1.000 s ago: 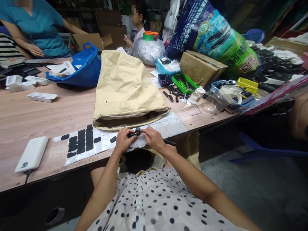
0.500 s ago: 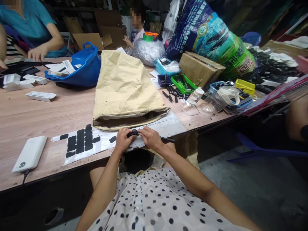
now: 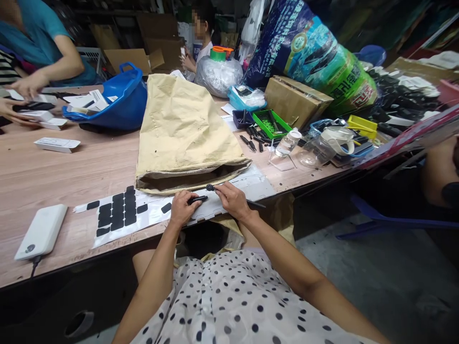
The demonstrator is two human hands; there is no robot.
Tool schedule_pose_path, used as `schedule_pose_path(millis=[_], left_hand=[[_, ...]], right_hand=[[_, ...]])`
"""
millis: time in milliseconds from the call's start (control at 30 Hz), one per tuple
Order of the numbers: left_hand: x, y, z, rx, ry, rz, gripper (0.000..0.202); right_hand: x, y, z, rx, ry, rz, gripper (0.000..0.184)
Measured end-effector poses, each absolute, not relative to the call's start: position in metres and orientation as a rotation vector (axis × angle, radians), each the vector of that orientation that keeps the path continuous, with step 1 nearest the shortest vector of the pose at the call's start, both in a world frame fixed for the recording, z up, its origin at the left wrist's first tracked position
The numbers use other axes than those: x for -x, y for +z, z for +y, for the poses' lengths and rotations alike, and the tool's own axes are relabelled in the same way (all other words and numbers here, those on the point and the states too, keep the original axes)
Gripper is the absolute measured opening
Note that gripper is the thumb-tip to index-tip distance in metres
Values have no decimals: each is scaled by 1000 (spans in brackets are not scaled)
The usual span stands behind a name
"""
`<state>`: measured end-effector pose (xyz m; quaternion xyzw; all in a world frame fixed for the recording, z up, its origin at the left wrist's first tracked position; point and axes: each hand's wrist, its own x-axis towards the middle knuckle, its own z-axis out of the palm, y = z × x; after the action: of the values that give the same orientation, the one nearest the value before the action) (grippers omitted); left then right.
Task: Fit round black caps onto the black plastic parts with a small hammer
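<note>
At the table's front edge, my left hand [image 3: 182, 208] is closed around a slim black part [image 3: 198, 199] whose tip points right. My right hand [image 3: 232, 201] pinches a small black piece with a round head [image 3: 210, 188], held just above and apart from the slim part. A thin dark rod [image 3: 256, 204] sticks out to the right from behind my right hand; whether that hand grips it is hidden. Left of my hands lies a white sheet [image 3: 148, 216] bearing rows of black rounded-square stickers [image 3: 118, 210]. Behind them is the open mouth of a tan sack [image 3: 186, 138].
A white power bank [image 3: 42, 231] with a cable lies at left. Further back are a blue basin [image 3: 125, 98] of white boxes, a green tray [image 3: 271, 125], a small bottle [image 3: 288, 143], a clear jug [image 3: 315, 153] and a cardboard box [image 3: 297, 100]. Co-workers sit across the table.
My hands have drawn apart, and the round-headed piece has come away from the slim black part with my right hand. Across the table, a co-worker's hands now handle white boxes.
</note>
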<state>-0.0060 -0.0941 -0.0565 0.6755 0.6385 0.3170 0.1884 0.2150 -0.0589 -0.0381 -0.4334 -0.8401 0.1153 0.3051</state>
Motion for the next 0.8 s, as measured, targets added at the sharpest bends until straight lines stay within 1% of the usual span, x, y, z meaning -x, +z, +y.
schedule_pose_path(millis=[233,433,567,700,800], left_hand=[[6,-57,-96,-1925,872,1824,14],[10,-57,-95,-1937,864,1823,14],[10,-47,-98,-1957,872,1813,14],[-4,-35,-130,-2042,934,1637,17],[-21,-40,-168,-2025,880,1471,20]], right_hand=[[-245,-51,-21,1064,192,-2429,21],[-247,-57,-17,1050,225,-2410,20],[-244,-57,-17,1069,235,-2397,19],[-243,-55,-17,1086,229,-2398,19],[-242,-54,-18,1098,213,-2413,18]])
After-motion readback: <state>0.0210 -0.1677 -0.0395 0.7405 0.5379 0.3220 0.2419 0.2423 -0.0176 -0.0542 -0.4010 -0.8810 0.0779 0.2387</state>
